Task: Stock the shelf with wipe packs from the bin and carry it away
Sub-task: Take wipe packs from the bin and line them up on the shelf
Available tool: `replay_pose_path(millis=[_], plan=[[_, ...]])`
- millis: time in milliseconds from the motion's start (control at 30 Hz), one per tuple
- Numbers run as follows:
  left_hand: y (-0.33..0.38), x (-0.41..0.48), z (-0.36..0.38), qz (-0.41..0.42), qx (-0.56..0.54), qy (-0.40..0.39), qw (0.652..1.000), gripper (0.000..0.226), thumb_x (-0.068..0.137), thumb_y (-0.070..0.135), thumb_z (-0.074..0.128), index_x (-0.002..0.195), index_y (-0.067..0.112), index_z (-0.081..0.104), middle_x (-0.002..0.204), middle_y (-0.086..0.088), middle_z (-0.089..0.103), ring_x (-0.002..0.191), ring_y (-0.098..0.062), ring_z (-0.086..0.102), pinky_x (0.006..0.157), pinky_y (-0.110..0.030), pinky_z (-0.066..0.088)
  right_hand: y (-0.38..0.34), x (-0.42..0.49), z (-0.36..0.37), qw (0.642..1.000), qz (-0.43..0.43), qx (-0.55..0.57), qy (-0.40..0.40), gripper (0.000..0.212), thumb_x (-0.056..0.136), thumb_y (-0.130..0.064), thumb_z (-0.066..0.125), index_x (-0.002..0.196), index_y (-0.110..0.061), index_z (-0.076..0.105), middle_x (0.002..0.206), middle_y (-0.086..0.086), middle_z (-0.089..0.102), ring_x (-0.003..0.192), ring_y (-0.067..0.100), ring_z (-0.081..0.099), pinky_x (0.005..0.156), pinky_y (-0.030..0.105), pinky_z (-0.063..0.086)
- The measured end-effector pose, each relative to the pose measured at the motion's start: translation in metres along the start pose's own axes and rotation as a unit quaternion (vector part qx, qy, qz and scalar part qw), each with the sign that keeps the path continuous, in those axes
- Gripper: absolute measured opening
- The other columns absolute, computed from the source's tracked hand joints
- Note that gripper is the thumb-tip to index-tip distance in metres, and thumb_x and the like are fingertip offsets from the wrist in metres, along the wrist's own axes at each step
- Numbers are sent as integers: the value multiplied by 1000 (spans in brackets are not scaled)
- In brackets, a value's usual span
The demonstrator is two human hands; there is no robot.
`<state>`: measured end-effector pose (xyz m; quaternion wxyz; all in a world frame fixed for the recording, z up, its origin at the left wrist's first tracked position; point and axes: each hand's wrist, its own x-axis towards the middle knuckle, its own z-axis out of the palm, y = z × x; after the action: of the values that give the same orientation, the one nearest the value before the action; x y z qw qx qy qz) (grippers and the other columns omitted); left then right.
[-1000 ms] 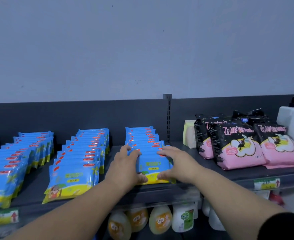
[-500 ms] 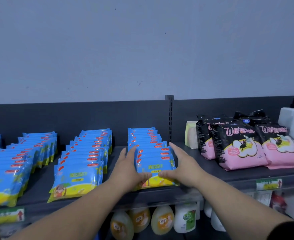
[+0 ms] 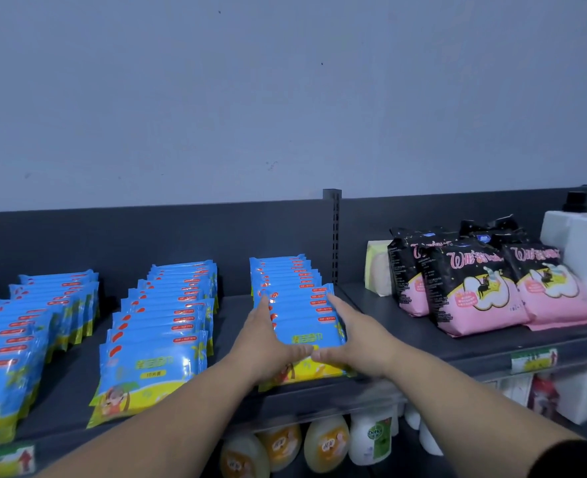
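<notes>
Spotter: Fingers (image 3: 262,307) of your left hand (image 3: 267,343), how do they lie?

Logger: Straight and pressed together, flat along the left flank of the rightmost row of blue-and-yellow plastic wipe packs (image 3: 299,298). Your right hand (image 3: 357,339) mirrors it on the right flank, its fingers also straight and together. Both thumbs lie across the front pack (image 3: 307,339), tips almost meeting.

Spotter: Where does the row sit?

Logger: On the dark grey metal shelf (image 3: 423,343), packs leaning back one behind another, the front pack near the shelf's front edge. More rows of the same packs (image 3: 160,326) stand to your left, apart from it. To your right are pink-and-black plastic bags (image 3: 475,298), then white bottles with black caps (image 3: 585,246). Below the shelf are rounded orange-labelled bottles (image 3: 326,443).
</notes>
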<state>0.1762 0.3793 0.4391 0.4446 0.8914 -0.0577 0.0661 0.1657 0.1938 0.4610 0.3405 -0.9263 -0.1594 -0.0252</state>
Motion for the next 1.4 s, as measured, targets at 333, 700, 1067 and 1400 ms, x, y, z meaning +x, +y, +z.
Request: replay_pose_path(millis=[333,700,1067,1400], plan=[[-1,1,-8,10,3,-4,1000,78,84,43,65,147,26,22,137,0,36,115,-11,52,96,-31,48,-1,10,-10,998,25,27,44,58,85,-35,70,135,-35,41,110,-26,54,102,-3,53,78,2,39],[16,39,-22,-41,76,18,996,74,96,44,47,153,25,4,160,0,-10,147,-22,7,117,-39,22,14,54,-19,998,31,9,48,60,97,-40,48,151,-28,24,156,-7,28,139,11,33,114,33,31],[31,53,-16,-97,-7,12,995,34,88,40,51,120,28,50,118,-1,56,98,-21,64,86,-43,55,26,95,-24,995,-32,85,-34,25,101,-27,40,116,-27,60,107,-12,69,95,4,67,89,30,54],[29,61,-18,-125,6,9,992,27,93,35,52,120,29,52,109,1,65,85,-14,66,67,-25,52,32,115,-25,995,-52,66,-59,26,101,-23,40,111,-21,64,105,-7,70,94,9,67,88,31,54]])
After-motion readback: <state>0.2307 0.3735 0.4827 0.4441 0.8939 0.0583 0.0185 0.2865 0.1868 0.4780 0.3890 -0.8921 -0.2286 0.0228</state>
